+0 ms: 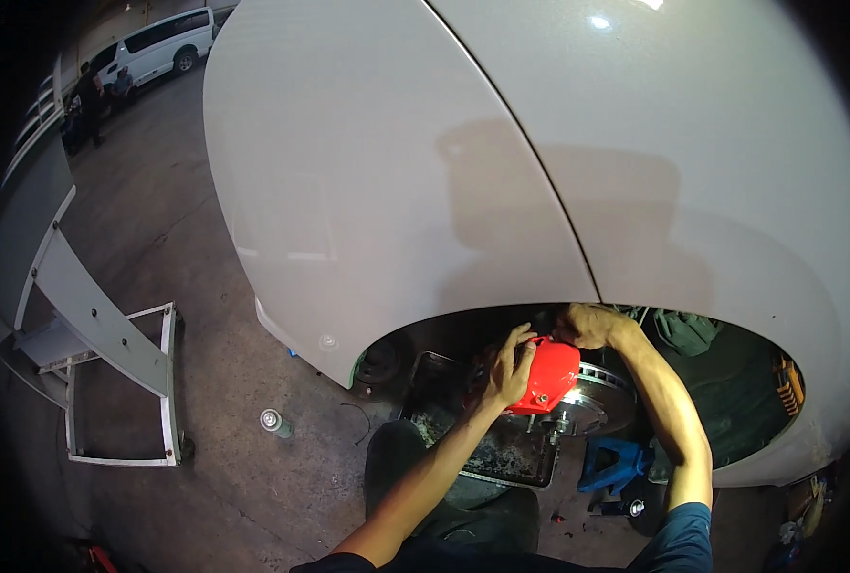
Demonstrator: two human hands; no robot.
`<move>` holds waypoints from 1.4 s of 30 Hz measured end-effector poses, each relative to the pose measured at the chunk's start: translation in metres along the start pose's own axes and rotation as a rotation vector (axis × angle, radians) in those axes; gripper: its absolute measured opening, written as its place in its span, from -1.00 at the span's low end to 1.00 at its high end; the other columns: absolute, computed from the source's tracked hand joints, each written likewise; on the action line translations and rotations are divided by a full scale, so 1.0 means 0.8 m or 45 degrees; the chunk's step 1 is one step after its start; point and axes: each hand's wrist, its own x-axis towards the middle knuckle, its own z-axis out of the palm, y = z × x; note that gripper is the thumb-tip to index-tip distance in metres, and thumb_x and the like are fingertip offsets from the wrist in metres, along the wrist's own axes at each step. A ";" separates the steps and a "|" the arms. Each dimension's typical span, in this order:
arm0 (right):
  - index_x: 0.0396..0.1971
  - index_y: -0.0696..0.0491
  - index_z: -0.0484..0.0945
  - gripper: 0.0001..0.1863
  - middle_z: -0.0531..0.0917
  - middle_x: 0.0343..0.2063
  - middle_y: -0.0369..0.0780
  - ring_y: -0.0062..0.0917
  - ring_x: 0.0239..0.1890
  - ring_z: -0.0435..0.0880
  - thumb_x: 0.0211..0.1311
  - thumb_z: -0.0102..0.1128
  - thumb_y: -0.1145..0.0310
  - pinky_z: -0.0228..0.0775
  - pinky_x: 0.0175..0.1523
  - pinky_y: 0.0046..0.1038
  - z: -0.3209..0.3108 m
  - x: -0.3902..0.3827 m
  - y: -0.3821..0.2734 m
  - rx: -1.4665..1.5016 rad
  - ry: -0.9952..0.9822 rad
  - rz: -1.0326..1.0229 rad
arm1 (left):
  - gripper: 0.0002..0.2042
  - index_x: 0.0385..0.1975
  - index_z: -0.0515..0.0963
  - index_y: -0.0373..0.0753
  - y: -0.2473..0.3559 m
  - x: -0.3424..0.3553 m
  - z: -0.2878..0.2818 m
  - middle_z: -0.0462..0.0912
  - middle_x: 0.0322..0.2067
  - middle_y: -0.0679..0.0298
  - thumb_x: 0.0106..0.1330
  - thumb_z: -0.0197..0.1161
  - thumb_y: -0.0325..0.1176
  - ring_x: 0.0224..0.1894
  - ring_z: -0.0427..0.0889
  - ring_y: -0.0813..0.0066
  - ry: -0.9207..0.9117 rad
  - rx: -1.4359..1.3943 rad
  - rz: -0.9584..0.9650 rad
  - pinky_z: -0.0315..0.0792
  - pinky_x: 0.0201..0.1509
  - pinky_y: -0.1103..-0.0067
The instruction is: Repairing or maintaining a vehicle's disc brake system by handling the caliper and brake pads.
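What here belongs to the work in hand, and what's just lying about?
In use, it seems: red caliper touched by the left hand, right hand close by; brake disc.

Apparently lying about: can on the floor; white-framed stand; white van.

The left hand reaches forward, curved, and the right hand bends leftward.

A glossy red caliper sits at the brake disc.
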 end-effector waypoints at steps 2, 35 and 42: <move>-0.29 0.09 0.64 -0.73 0.67 -0.46 -0.07 -0.18 -0.36 0.65 0.20 0.21 0.18 0.47 -0.20 -0.23 0.004 -0.002 0.000 0.040 0.006 0.076 | -0.65 0.14 0.38 -0.35 -0.002 0.001 0.000 0.64 -0.05 0.00 0.48 -0.04 -0.28 0.04 0.61 0.11 -0.013 0.032 0.039 0.42 0.15 0.38; -0.03 -0.06 0.60 -0.52 0.68 -0.19 -0.09 -0.15 -0.09 0.62 0.27 0.02 -0.10 0.44 0.08 -0.14 0.034 0.034 0.035 -0.250 -0.125 -0.363 | -0.64 0.14 0.37 -0.36 -0.004 -0.001 0.001 0.65 -0.06 0.01 0.46 -0.04 -0.28 0.01 0.62 0.08 0.008 0.088 0.053 0.44 0.13 0.35; -0.14 -0.08 0.63 -0.58 0.70 -0.39 -0.14 -0.21 -0.24 0.67 0.28 0.04 -0.09 0.50 -0.09 -0.17 -0.008 0.015 0.009 -0.189 -0.175 -0.180 | -0.65 0.13 0.37 -0.36 0.001 0.000 -0.003 0.65 -0.05 0.00 0.45 -0.03 -0.32 0.02 0.62 0.10 0.000 0.074 0.058 0.44 0.13 0.37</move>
